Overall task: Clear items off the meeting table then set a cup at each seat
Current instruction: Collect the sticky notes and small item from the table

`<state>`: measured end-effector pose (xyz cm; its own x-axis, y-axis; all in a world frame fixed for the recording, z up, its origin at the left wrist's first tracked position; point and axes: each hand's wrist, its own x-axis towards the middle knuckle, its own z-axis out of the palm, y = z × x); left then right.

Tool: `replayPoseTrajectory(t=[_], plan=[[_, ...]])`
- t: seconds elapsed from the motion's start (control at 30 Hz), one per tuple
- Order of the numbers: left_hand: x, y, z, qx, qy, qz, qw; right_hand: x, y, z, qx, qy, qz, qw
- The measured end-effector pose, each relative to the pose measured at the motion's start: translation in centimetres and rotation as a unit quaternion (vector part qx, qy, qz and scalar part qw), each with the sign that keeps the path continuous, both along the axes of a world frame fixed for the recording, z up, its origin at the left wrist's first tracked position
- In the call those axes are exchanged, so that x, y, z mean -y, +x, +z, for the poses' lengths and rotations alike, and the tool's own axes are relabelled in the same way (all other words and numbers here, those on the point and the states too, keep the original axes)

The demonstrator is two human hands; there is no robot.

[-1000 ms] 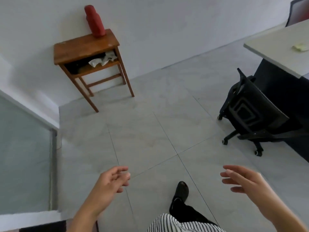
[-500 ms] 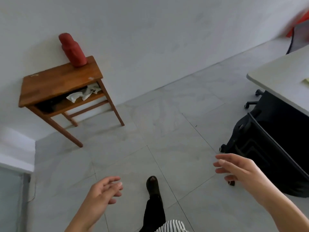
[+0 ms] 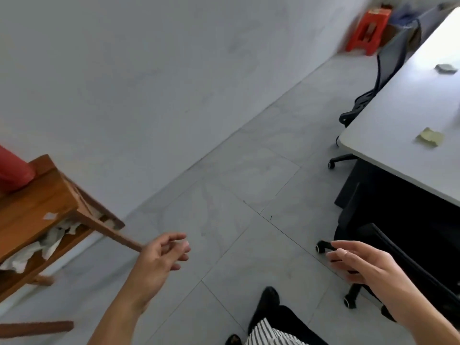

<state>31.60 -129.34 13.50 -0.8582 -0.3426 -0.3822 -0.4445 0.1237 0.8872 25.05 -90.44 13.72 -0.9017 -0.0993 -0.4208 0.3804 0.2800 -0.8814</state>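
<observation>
White meeting surface (image 3: 398,108) stands at the right, apart from both empty hands: left hand (image 3: 161,257) with fingers loosely curled, right hand (image 3: 361,265) with fingers outstretched. A black wheeled chair (image 3: 428,275) crowds its near edge and could catch a hasty step; beyond, a yellowish crumpled scrap (image 3: 429,136) and, farther, a small dark item (image 3: 446,68) could be swept off.

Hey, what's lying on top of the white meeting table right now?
On the white table lie a crumpled yellowish scrap and a small dark item. Its far side is outside the picture.
</observation>
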Motion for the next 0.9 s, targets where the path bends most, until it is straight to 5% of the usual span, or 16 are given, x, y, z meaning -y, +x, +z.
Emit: replayPoseTrajectory(t=[0.27,0.53,0.9], plan=[[1.3,-19.3,-3.7,0.074,0.001,-0.050,0.996,0.8,-17.2,-3.3,0.030,-0.006,-0.086,0.996],[0.8,-39.0,0.5,0.002,-0.009,-0.099,0.995,2.4,-35.1,-0.2,-0.017,-0.008,-0.056,0.998],[2.1,-64.0,-2.6,0.046,0.008,-0.168,0.985,2.4,-49.9,-3.7,0.043,-0.008,-0.213,0.976]])
